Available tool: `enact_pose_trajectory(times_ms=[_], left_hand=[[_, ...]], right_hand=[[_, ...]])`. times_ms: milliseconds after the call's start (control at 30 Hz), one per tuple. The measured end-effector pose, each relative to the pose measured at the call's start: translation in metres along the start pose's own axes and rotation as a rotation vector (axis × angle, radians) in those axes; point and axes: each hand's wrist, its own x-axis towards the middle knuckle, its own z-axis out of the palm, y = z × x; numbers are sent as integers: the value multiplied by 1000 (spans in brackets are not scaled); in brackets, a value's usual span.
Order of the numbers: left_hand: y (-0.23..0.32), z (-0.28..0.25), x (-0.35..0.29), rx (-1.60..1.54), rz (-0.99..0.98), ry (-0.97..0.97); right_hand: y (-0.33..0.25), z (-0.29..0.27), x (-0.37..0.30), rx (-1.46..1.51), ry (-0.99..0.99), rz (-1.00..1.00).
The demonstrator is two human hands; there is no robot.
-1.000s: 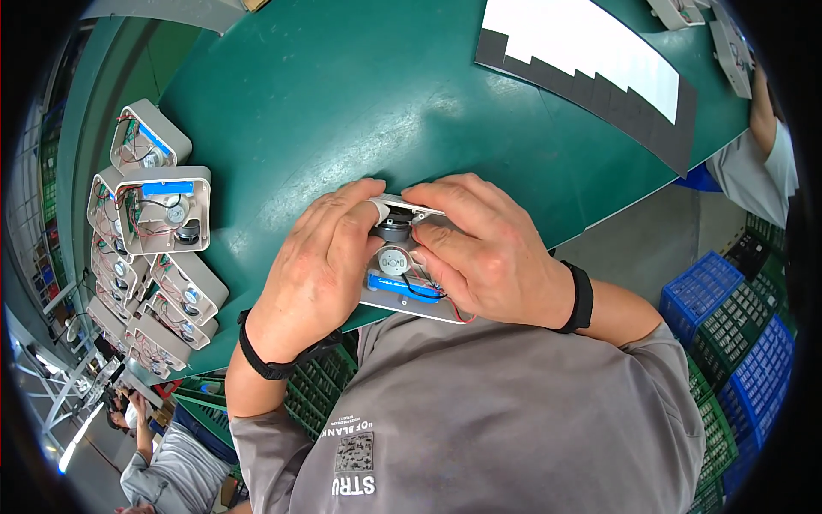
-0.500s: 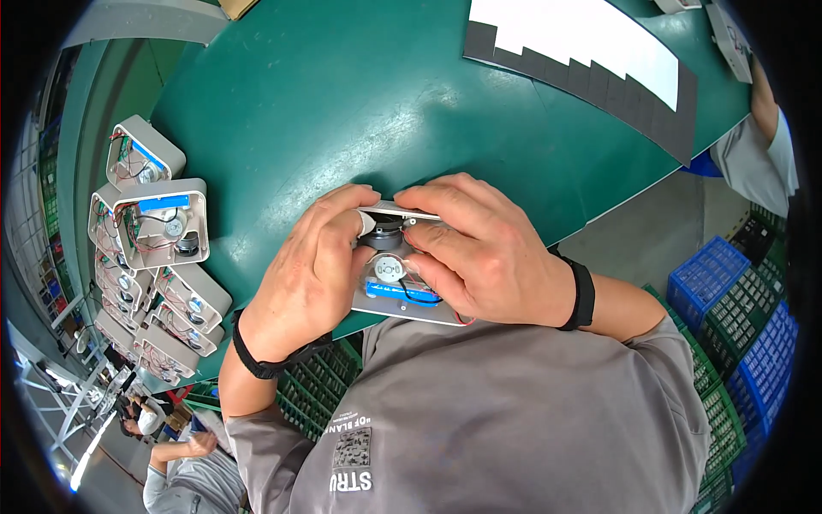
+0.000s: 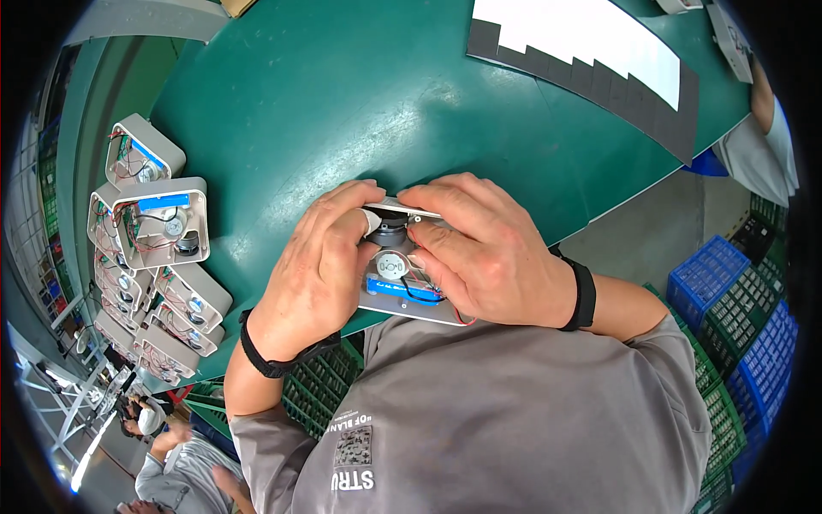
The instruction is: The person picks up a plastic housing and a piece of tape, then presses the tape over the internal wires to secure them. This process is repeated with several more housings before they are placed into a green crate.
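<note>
Both hands are closed around an open light-grey plastic housing (image 3: 383, 303) at the table's near edge. My left hand (image 3: 318, 261) grips its left side, a white covering on one fingertip. My right hand (image 3: 488, 248) holds the far and right sides, its thumb and a finger reaching inside. Within the housing sit a black round speaker-like part (image 3: 391, 230), a silvery round motor-like part (image 3: 392, 265) and a blue cylindrical battery (image 3: 402, 289) with thin red and black wires. My fingers cover much of the housing's rim.
Several similar open housings (image 3: 199, 248) are stacked at the table's left. Black sheets (image 3: 591, 84) and a white sheet (image 3: 591, 38) lie at the far right. Blue crates (image 3: 706, 270) and green crates (image 3: 723, 420) stand at right. Other people (image 3: 193, 471) are at lower left and far right.
My hands and the housing have shifted very slightly, the left wrist a little to the right. At lower left, another person has moved their arms.
</note>
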Motion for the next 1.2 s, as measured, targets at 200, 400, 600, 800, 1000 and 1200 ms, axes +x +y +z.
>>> enact_pose_trajectory(times_ms=[200, 400, 600, 800, 1000, 1200], left_hand=[[-4, 4, -4, 8, 43, 46], [-4, 6, -1, 25, 93, 69], [0, 4, 0, 2, 32, 47], [3, 2, 2, 16, -4, 58], [8, 1, 6, 68, -28, 41], [4, 2, -2, -146, -167, 74]], right_hand=[[-1, 2, -1, 31, 68, 23], [-1, 2, -1, -15, 71, -6], [-2, 0, 0, -53, 48, -22], [-1, 1, -1, -60, 42, -25], [1, -1, 0, -9, 32, 10], [5, -2, 3, 152, 75, 67]])
